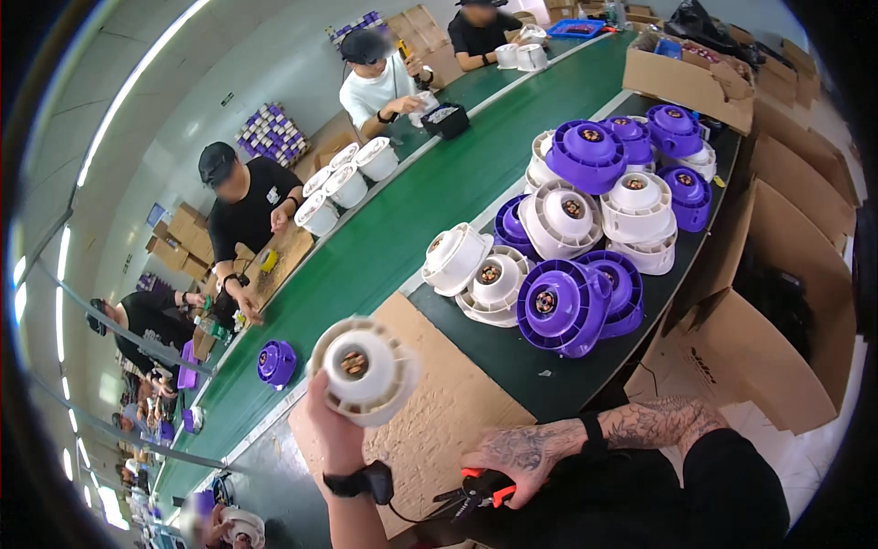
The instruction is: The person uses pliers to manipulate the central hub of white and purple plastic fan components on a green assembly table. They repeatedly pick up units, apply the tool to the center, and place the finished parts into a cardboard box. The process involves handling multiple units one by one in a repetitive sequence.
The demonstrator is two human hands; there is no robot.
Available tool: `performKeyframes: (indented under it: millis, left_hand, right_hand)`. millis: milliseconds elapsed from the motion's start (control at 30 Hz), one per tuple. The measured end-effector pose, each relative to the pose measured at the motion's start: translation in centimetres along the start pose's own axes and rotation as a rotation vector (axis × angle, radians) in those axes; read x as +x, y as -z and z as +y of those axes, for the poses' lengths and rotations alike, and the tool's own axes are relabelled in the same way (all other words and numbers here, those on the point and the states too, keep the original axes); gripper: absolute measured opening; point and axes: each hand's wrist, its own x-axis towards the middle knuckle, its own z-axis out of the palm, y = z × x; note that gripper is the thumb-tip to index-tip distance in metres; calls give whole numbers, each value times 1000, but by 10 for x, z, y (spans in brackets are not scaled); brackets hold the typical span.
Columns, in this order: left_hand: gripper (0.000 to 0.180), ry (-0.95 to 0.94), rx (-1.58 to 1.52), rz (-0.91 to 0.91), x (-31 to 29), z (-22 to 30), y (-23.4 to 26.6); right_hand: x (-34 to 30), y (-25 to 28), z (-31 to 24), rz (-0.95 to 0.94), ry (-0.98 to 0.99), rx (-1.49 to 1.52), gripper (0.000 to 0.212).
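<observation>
My left hand point(335, 428) grips a white round plastic motor housing point(389, 375) and holds it up over the wooden board point(439, 421). A copper-coloured part shows in the middle of the housing. Its rim is ringed with ribs. Lower right, at the board's near edge, my right hand point(526, 453) is closed on a pair of pliers point(501, 494) with red and black handles. Their dark jaws point left, close to the black cable that runs from my left wristband. My right fingers are partly hidden behind the back of the hand.
White housings point(561, 220) and purple housings point(562, 306) are heaped on the dark table to the right. A green conveyor belt point(366, 247) carries one purple housing point(276, 364). Co-workers sit along its far side. Cardboard boxes point(768, 357) stand at the right.
</observation>
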Motion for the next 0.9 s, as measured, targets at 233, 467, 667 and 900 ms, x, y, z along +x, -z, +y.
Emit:
performKeyframes:
  millis: [233,467,667,900]
  left_hand:
    - [41,-3,45,-211,75,-50,-145]
    - [66,-287,558,-78,119,-122,-224]
    - [54,-598,1129,32,102,-106,-219]
    - [52,-601,1010,-85,96,-116,-198]
  right_hand:
    - [-12,-9,18,177,119,55,61]
    - [-16,2,9,164,162,32,57]
    - [-23,2,20,277,171,151,55]
    - [-20,3,18,206,150,166,55]
